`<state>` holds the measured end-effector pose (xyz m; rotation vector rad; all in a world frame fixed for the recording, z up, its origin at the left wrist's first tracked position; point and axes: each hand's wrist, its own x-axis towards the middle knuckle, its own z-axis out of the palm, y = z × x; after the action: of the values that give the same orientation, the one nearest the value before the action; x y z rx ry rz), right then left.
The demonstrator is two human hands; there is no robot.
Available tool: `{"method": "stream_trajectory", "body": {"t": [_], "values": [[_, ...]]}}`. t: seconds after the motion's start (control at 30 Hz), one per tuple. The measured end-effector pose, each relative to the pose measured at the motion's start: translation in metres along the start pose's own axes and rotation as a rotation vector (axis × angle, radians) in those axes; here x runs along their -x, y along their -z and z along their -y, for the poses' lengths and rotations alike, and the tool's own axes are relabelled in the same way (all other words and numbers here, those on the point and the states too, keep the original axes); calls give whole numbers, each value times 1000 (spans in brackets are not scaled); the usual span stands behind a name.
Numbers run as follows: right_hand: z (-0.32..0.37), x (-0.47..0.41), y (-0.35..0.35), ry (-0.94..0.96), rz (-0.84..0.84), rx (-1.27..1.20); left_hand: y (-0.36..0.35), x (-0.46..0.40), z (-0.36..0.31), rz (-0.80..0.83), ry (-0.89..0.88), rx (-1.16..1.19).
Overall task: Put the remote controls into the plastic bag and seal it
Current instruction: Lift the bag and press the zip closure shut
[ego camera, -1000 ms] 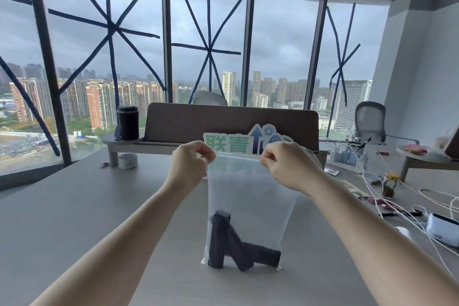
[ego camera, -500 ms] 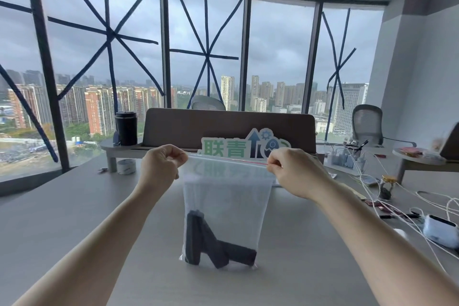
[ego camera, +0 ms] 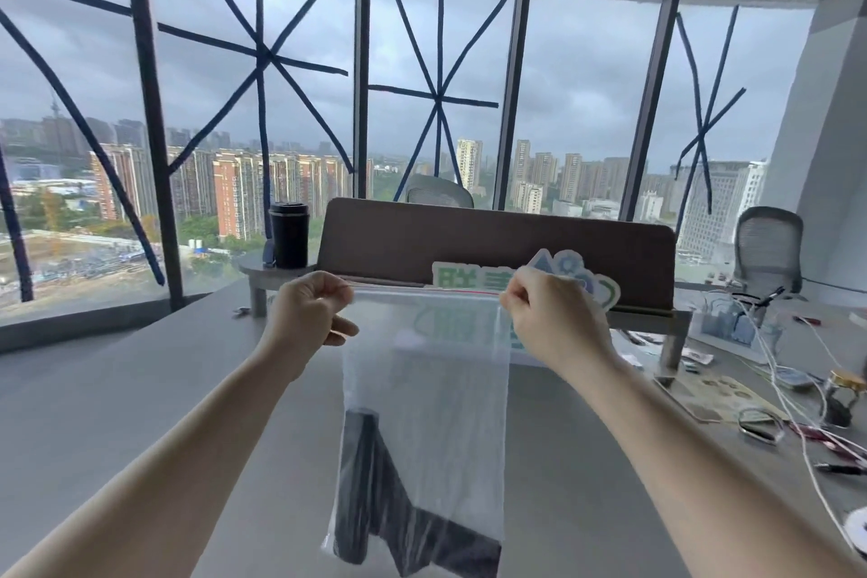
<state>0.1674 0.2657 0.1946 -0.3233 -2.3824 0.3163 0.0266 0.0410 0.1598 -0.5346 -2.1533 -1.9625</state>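
A clear plastic zip bag (ego camera: pixel 436 371) hangs upright in front of me above the grey table (ego camera: pixel 117 399). Black remote controls (ego camera: pixel 399 526) lie crossed in its bottom. My left hand (ego camera: pixel 309 319) pinches the bag's top left corner. My right hand (ego camera: pixel 553 319) pinches the top edge at the right corner. The zip strip (ego camera: pixel 422 292) stretches taut and straight between the two hands, showing a thin red line.
A brown desk divider (ego camera: pixel 497 244) with a green-and-blue sign (ego camera: pixel 474 279) stands behind the bag. A black tumbler (ego camera: pixel 289 234) sits on a shelf at the left. Cables, a small jar (ego camera: pixel 842 394) and loose items crowd the table's right side. Office chairs stand behind.
The hands first spread apart along the bag's top, pulling it taut. The bag with the remotes now hangs nearer the middle of the view and lower; the view has tilted upward.
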Motion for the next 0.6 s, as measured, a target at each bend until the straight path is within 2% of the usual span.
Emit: {"method": "stream_trajectory", "body": {"t": [0.07,0.17,0.33,0.47,0.6], "values": [[5,-32,-41,-59,55,-112,7,-27,16,-2,47,19],[26,-75,-83,-85,15,-273,23,-71,24,-78,38,46],[57,-109,-120,-8,-29,-419,55,-129,41,-224,14,135],[58,-88,-173,-3,130,-383,76,-139,97,-222,71,105],[54,-45,-221,-41,329,-331,81,-107,163,-197,179,94]]}}
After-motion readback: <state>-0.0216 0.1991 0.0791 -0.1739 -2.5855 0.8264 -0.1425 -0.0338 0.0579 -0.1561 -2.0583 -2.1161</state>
